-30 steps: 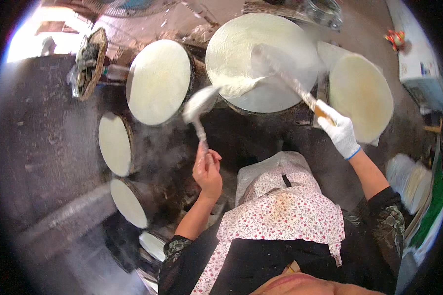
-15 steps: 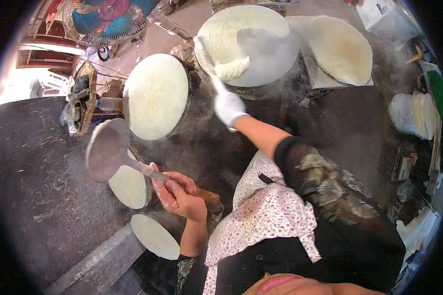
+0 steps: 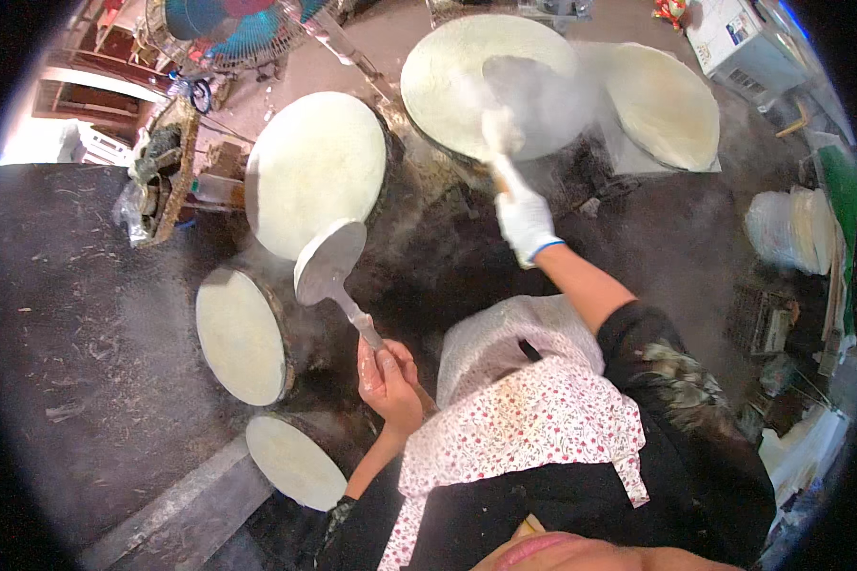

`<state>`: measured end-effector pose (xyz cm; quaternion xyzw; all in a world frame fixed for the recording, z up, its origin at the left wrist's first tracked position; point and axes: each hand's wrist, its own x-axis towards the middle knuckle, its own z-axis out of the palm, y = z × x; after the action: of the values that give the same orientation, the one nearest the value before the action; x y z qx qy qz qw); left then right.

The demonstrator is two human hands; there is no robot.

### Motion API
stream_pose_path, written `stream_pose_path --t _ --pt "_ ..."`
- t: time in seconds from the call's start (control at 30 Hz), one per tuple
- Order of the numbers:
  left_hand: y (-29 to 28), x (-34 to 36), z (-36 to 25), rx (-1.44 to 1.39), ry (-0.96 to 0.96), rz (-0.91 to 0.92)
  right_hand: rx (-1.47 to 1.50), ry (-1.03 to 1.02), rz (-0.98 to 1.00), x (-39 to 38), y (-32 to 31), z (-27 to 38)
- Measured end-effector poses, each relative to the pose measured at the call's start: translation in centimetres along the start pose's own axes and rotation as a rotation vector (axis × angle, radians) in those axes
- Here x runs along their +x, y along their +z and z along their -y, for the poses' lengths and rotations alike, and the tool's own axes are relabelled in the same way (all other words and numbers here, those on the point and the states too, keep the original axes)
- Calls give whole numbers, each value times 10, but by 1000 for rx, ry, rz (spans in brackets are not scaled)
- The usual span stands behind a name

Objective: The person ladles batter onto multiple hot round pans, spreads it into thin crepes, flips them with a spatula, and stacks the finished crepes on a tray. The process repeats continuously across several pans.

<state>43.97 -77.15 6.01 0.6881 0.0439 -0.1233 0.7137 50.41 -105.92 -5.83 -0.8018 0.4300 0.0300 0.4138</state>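
My left hand [image 3: 388,383] grips the handle of a large round ladle [image 3: 331,262], its bowl tilted and coated with pale batter. The bowl hangs over the near edge of a round griddle covered with a pale batter sheet [image 3: 317,176]. My right hand [image 3: 527,226], in a white glove, is closed round the handle of a batter-covered spreader [image 3: 502,143]; its head is blurred and its exact shape cannot be made out. It touches the far griddle's batter layer [image 3: 448,81], beside a steaming bare grey patch. To the right, another thin round sheet [image 3: 671,105] lies partly over a board.
More round batter sheets lie at left [image 3: 241,338] and near left [image 3: 297,463]. A fan [image 3: 229,33] stands at the far left. A wrapped stack of pale rounds [image 3: 792,230] is at right, below a white box [image 3: 747,48]. Steam drifts over the dark stove top [image 3: 438,257].
My right hand has swept the spreader rightward along the far griddle, and batter now covers its left part. My left hand has moved right, bringing the ladle beside the left griddle.
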Motion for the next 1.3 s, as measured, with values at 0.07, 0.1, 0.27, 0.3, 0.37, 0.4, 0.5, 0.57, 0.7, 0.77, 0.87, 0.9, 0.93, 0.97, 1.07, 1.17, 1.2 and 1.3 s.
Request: stream_pose_path --t 0.07,0.1,0.27,0.3,0.37,0.4,0.5,0.57,0.7,0.77,0.87,0.9,0.93,0.97,1.07,1.17,1.2,1.3 --pt "-6 5 5 20 -1 -33 177 64 -93 -3 -16 -3" --pt "-6 3 6 -6 18 -18 296 35 -62 -6 -21 -3" --pt "10 -12 5 68 33 1 450 -169 182 -28 -22 1" --pt "15 -18 4 25 -3 -12 377 -171 204 -32 -23 -3" --pt "27 -25 6 -6 -54 -37 351 -222 126 -37 -35 -17" --pt "32 -30 9 -50 -65 23 350 -30 135 -38 -46 -26" --pt "45 -36 12 -25 -84 18 495 152 123 -35 -74 -49" --pt "57 -41 12 -7 -82 13 705 67 130 -28 -78 -57" --pt "93 -50 1 -3 -96 24 172 -153 376 -13 -85 -73" --pt "114 -55 -6 -18 -97 40 208 -352 101 -3 -98 -83" --pt "138 -60 -10 199 -91 -40 414 -490 -161 8 -119 -95" --pt "146 -65 -9 100 -142 -52 426 -187 167 11 -125 -98" --pt "153 -69 -7 0 -102 -61 419 -81 290 12 -129 -100" --pt "159 -73 -4 0 -68 -61 255 -55 376 13 -133 -102" --pt "175 -85 3 -42 -72 -86 31 -380 290 20 -145 -111" --pt "191 -91 5 -48 -104 -123 358 -399 1 34 -160 -123" --pt "196 -91 4 -68 -86 -129 413 -323 69 39 -166 -126" --pt "212 -100 0 -67 -122 -166 210 -253 327 56 -182 -131"
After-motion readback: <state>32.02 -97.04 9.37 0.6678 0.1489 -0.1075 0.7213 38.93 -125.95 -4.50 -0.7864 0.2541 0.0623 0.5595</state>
